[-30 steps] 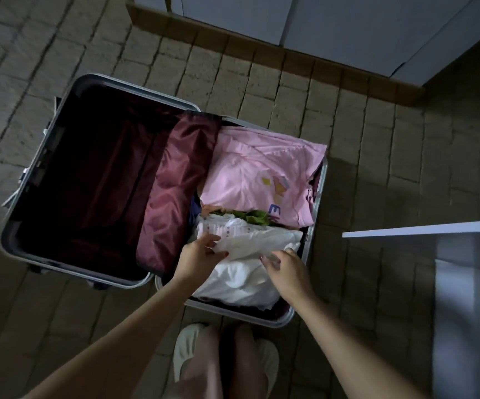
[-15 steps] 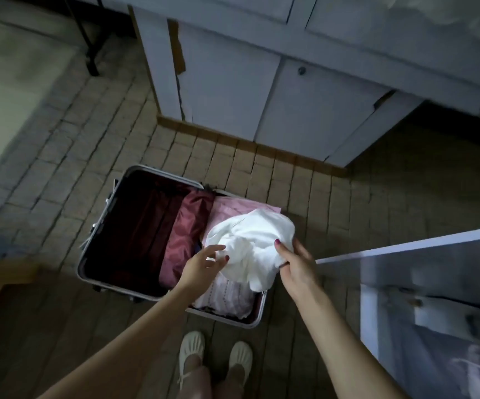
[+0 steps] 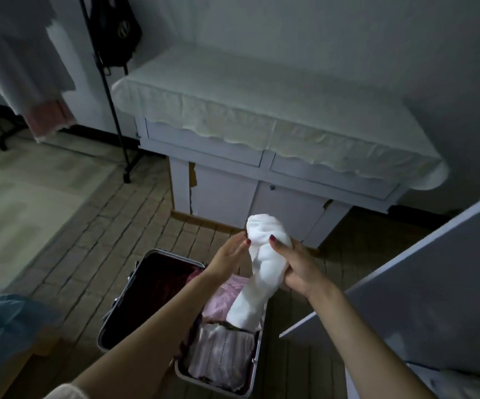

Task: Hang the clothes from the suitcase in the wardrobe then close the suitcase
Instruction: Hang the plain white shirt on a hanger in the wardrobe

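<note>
A white garment point(image 3: 261, 266) hangs bunched in the air above the open suitcase point(image 3: 143, 266) on the floor. My right hand point(image 3: 296, 269) grips it around the middle, thumb in front. My left hand point(image 3: 230, 254) touches its left side with fingers nearly straight. In the suitcase lie a pink garment point(image 3: 224, 298) and a pale striped one point(image 3: 221, 358); its left half shows dark red lining. The open wardrobe door point(image 3: 423, 283) stands at the right.
A white cabinet point(image 3: 261, 191) with a lace-edged cloth stands against the wall ahead. A black coat stand point(image 3: 112, 99) with a dark bag rises at the left, clothes hanging beside it. A pale rug point(image 3: 22, 203) covers the floor at left.
The white garment has been lifted higher out of the suitcase. My view has tilted up from the suitcase to the cabinet and wall.
</note>
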